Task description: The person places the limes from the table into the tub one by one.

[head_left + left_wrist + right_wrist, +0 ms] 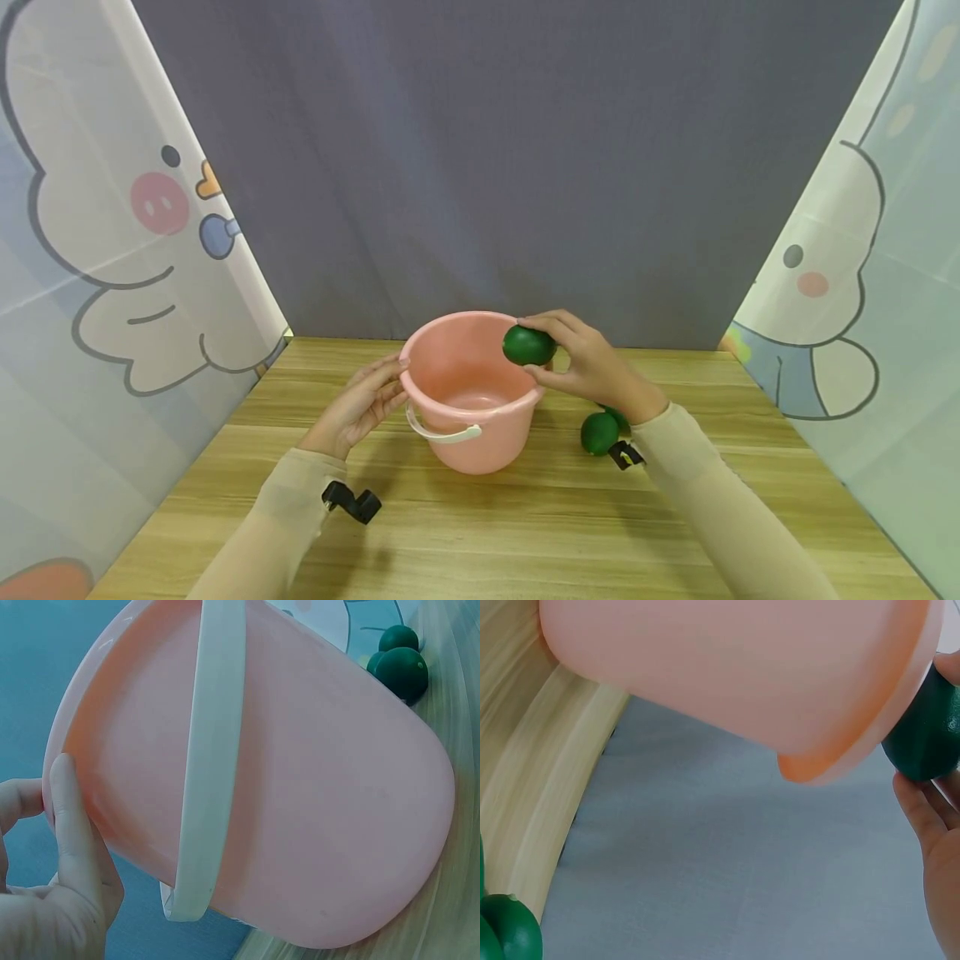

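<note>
A pink bucket (pixel 471 446) with a white handle (pixel 442 435) stands upright on the wooden table. At its left rim, my left hand (pixel 365 404) pinches the edge between thumb and fingers, which shows closely in the left wrist view on the bucket rim (pixel 58 742). My right hand (pixel 592 362) holds a dark green lime (pixel 525 345) over the bucket's right rim, thumb below and fingers on top. The right wrist view has this lime (pixel 926 727) just beyond the rim. More green limes (pixel 599 433) lie together on the table beneath my right forearm.
The wooden table (pixel 480 542) reaches back to a grey curtain (pixel 495 167). Cartoon-printed sheets (pixel 112 250) hang along both sides. A black wrist mount (pixel 352 502) sticks out from my left sleeve.
</note>
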`<state>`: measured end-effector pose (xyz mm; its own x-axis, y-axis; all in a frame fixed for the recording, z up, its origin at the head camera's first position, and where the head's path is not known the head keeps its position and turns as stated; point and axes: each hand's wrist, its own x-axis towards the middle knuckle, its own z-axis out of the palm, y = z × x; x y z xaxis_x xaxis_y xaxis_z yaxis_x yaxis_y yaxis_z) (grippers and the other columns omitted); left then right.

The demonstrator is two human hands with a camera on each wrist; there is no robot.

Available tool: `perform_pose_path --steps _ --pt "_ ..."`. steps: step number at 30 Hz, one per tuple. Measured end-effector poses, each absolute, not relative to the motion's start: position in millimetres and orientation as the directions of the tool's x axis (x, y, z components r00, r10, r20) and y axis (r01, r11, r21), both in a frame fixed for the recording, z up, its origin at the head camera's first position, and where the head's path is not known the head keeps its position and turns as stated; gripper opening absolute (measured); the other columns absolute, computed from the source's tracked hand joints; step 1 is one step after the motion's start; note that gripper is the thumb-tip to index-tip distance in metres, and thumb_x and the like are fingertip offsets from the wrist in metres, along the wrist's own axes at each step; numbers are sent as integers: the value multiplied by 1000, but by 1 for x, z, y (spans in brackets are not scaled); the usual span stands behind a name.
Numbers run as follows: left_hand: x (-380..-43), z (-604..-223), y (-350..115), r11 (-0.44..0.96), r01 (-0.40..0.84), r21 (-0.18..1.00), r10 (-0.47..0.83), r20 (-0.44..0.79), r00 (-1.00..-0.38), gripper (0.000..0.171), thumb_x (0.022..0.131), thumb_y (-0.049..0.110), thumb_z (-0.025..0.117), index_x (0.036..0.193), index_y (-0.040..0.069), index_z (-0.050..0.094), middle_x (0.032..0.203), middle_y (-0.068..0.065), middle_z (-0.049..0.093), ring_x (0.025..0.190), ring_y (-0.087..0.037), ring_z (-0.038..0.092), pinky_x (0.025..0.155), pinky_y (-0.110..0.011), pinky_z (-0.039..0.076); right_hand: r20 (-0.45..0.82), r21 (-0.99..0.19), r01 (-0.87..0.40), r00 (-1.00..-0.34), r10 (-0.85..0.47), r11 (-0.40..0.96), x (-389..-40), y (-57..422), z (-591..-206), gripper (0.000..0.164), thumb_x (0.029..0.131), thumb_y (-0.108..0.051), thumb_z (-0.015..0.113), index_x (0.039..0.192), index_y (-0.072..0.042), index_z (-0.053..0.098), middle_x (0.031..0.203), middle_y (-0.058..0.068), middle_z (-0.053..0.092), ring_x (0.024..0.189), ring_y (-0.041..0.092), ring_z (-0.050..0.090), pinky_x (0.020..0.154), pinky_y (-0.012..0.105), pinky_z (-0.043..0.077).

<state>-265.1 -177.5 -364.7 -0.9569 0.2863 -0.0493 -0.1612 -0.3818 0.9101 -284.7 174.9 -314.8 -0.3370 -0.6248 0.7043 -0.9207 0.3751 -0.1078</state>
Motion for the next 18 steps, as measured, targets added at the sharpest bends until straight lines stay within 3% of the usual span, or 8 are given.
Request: perform_pose_path --steps 3,11,18 --pt "-265 -365 -178 -379 -163 911 285 -53 -957 53 105 15 56 150 -2 32 113 -7 58 81 -6 64 76 -13 58 699 -117 -920 -344 -627 375 -284 172 -315 59 82 -13 82 136 -7 57 128 8 59 90 12 57 67 22 54" --pt "-265 -365 -178 -384 -158 910 295 -41 -955 52 105 14 55 149 -3 33 114 -8 57 82 -6 64 77 -14 58 688 -145 -923 -353 -634 356 -283 164 -316 60 82 -13 83 136 -6 57 126 10 59 88 14 58 61 30 58" --pt "-265 -365 -179 -385 -152 910 292 -37 -956 53 105 14 55 149 -3 32 115 -8 57 82 -7 64 77 -15 58 679 -152 -923 -357 -641 353 -284 161 -318 58 83 -14 82 135 -4 57 123 11 59 86 14 57 63 33 59"
